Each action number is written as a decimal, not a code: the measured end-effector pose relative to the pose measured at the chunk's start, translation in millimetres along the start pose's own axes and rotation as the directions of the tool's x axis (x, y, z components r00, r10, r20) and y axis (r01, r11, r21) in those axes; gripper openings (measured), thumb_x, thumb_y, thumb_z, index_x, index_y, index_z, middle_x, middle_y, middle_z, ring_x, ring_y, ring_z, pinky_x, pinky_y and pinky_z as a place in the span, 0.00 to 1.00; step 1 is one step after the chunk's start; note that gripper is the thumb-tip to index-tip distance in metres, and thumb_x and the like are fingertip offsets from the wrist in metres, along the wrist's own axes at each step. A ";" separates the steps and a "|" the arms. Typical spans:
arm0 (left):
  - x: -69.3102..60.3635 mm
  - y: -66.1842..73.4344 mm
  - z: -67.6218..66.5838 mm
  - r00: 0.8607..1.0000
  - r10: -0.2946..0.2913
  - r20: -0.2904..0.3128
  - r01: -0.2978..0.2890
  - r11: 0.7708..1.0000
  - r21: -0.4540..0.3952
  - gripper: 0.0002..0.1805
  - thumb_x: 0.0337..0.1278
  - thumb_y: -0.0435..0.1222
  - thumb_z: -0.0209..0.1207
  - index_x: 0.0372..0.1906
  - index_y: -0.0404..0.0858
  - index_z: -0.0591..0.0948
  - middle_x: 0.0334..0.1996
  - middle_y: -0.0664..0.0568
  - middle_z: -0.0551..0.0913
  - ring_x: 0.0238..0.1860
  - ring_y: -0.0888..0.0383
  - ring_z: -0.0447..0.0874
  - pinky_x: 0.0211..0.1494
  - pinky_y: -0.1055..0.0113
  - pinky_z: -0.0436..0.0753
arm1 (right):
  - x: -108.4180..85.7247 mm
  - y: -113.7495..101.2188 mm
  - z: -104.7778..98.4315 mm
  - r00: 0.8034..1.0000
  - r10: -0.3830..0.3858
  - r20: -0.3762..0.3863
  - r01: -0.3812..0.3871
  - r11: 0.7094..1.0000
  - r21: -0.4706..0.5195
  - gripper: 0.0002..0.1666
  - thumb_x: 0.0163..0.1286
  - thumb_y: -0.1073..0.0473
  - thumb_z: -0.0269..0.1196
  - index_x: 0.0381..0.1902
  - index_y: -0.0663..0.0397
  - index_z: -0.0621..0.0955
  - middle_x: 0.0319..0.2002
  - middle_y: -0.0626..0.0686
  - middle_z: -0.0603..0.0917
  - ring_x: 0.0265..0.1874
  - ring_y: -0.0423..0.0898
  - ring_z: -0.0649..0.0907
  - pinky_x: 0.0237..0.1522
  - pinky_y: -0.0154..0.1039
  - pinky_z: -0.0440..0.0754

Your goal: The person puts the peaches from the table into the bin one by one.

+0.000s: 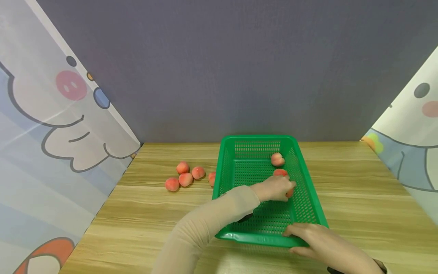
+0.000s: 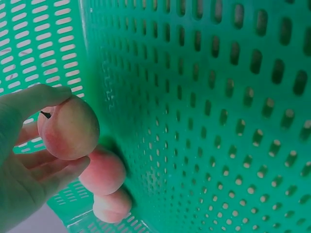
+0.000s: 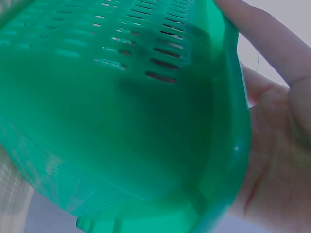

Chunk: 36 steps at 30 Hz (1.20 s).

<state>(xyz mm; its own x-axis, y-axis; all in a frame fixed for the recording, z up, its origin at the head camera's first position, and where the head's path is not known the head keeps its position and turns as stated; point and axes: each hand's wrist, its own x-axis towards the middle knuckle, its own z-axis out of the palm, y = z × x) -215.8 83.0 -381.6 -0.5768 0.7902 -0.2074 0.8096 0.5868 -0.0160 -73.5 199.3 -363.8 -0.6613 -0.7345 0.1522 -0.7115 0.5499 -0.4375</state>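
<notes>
My left hand (image 1: 275, 188) reaches into the green plastic basket (image 1: 256, 238) and holds a peach (image 2: 73, 128) between thumb and fingers, near the basket's right wall. Just past it, a redder peach (image 2: 103, 172) and a paler peach (image 2: 112, 206) lie in a row along that wall. The head view shows the same far peach (image 1: 277, 159) toward the back right corner. With fingers over the rim, my right hand (image 1: 316, 240) grips the basket's near right corner. The palm is on the outer side in the right wrist view.
Left of the basket, several peaches (image 1: 186, 179) lie grouped on the wooden table (image 1: 143, 213). One more peach (image 1: 212, 178) sits against the basket's left side, partly hidden. A grey wall (image 1: 219, 76) stands behind, with cartoon-printed sheets at both sides.
</notes>
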 end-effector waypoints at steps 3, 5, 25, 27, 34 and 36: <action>1.4 0.2 2.3 1.000 -0.010 -0.006 0.010 1.000 -0.003 0.25 0.46 0.42 0.63 0.53 0.47 0.72 0.44 0.56 0.74 0.39 0.66 0.73 0.32 0.78 0.73 | 0.6 -0.1 -0.4 1.000 0.006 0.014 -0.006 1.000 0.021 0.11 0.56 0.51 0.62 0.37 0.43 0.76 0.36 0.38 0.79 0.32 0.31 0.76 0.27 0.30 0.75; 2.0 0.3 3.7 1.000 -0.017 -0.013 0.017 1.000 -0.001 0.24 0.46 0.42 0.63 0.52 0.47 0.73 0.41 0.57 0.74 0.37 0.67 0.72 0.29 0.78 0.72 | 0.8 -0.3 -0.8 1.000 0.017 0.026 -0.018 1.000 0.026 0.11 0.56 0.51 0.62 0.37 0.42 0.76 0.36 0.38 0.79 0.32 0.31 0.76 0.27 0.30 0.75; 3.9 3.0 14.5 0.999 -0.050 -0.011 0.050 0.998 0.027 0.27 0.45 0.43 0.63 0.54 0.47 0.71 0.43 0.56 0.73 0.33 0.67 0.72 0.27 0.79 0.72 | -0.4 -1.2 -1.3 0.998 0.049 0.045 -0.050 0.999 0.018 0.11 0.57 0.50 0.61 0.38 0.43 0.76 0.37 0.38 0.79 0.33 0.32 0.76 0.29 0.31 0.76; 3.7 3.1 14.5 0.999 -0.052 -0.012 0.052 0.998 0.026 0.27 0.45 0.43 0.63 0.55 0.47 0.71 0.44 0.56 0.73 0.33 0.67 0.72 0.27 0.79 0.72 | -0.6 -1.1 -1.1 0.998 0.046 0.039 -0.046 0.999 0.013 0.11 0.57 0.50 0.61 0.38 0.42 0.76 0.37 0.38 0.79 0.33 0.32 0.76 0.29 0.31 0.76; 3.5 2.3 14.7 0.998 -0.053 -0.023 0.053 0.998 0.033 0.32 0.46 0.45 0.62 0.60 0.45 0.67 0.52 0.53 0.72 0.40 0.65 0.75 0.32 0.78 0.74 | -0.3 0.1 -0.2 1.000 0.010 0.020 -0.010 1.000 0.028 0.11 0.55 0.52 0.63 0.37 0.43 0.75 0.36 0.37 0.78 0.31 0.29 0.74 0.26 0.30 0.75; 3.6 2.2 14.8 0.998 -0.045 -0.032 0.046 0.998 0.039 0.32 0.46 0.45 0.63 0.59 0.45 0.67 0.51 0.53 0.72 0.40 0.65 0.75 0.32 0.78 0.74 | -0.2 0.2 -0.3 1.000 0.005 0.017 -0.006 1.000 0.029 0.11 0.55 0.52 0.63 0.37 0.43 0.75 0.35 0.37 0.78 0.31 0.29 0.74 0.26 0.29 0.74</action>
<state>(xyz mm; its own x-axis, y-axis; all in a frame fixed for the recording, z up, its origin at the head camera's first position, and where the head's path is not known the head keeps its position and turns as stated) -214.5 84.5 -396.8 -0.6159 0.7682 -0.1750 0.7857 0.6154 -0.0638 -73.6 199.7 -363.7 -0.6608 -0.7384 0.1345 -0.7005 0.5422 -0.4640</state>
